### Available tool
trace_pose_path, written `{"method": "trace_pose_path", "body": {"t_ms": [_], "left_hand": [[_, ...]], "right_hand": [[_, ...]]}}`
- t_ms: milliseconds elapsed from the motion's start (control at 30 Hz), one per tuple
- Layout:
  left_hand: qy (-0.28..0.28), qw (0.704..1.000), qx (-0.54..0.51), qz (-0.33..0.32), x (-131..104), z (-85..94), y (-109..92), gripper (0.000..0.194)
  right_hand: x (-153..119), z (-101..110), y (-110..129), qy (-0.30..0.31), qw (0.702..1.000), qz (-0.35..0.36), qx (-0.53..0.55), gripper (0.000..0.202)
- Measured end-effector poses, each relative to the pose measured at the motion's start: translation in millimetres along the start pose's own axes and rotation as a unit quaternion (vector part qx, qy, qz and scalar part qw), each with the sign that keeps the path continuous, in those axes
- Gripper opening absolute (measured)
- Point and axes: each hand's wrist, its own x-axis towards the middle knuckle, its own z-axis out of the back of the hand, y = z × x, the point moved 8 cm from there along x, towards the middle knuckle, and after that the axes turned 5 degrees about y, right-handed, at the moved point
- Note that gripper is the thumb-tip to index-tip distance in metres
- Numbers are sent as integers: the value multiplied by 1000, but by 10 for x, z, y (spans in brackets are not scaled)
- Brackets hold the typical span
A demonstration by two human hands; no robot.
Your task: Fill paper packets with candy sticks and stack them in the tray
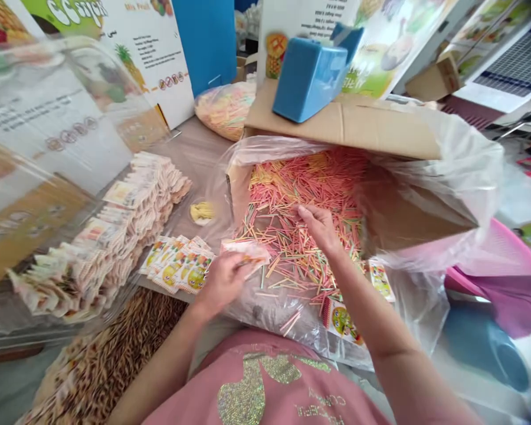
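My left hand (pixel 225 277) is closed on a small printed packet (pixel 253 252), held at the front left of the loose candy sticks. My right hand (pixel 319 227) reaches over the pile of thin pink, yellow and green candy sticks (pixel 310 177). Its thumb and fingers are pinched together, and I cannot make out what is between them. The sticks spill from an open cardboard box (pixel 345 127) lined with clear plastic. Flat packets with fruit prints (pixel 179 265) lie fanned out left of my left hand.
Rows of stacked packets (pixel 128 218) stand at the left. Yellow rubber bands (pixel 202 211) lie near the box. A blue plastic container (pixel 310 77) sits on the box flap, with a bag of sticks (pixel 228 109) behind. A pink basket (pixel 500 277) is at the right.
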Motion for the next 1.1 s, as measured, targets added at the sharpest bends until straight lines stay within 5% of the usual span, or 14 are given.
{"method": "trace_pose_path", "body": {"t_ms": [100, 200, 267, 333, 433, 533, 800, 1100], "left_hand": [[-87, 956, 279, 13, -439, 642, 301, 26], [-162, 893, 420, 14, -527, 890, 412, 41], [-181, 876, 446, -12, -444, 743, 287, 45], [-150, 883, 439, -64, -295, 393, 61, 40], [8, 896, 427, -119, -35, -276, -180, 30], [84, 880, 459, -91, 133, -578, -198, 30], [46, 889, 447, -95, 195, -518, -125, 28], [65, 884, 456, -78, 267, -535, -158, 28]], "right_hand": [[-64, 178, -160, 8, 993, 1, -115, 37], [-151, 158, -136, 40, 965, 8, -257, 31], [-195, 64, -59, 68, 928, 2, -366, 31], [-240, -18, 23, 89, 882, -22, -461, 29], [-316, -100, 124, 118, 831, -58, -541, 27], [-335, -191, 163, 148, 802, -75, -574, 32], [126, -411, 50, 141, 757, -131, -624, 52], [146, -481, -107, 125, 779, -139, -598, 35]]}}
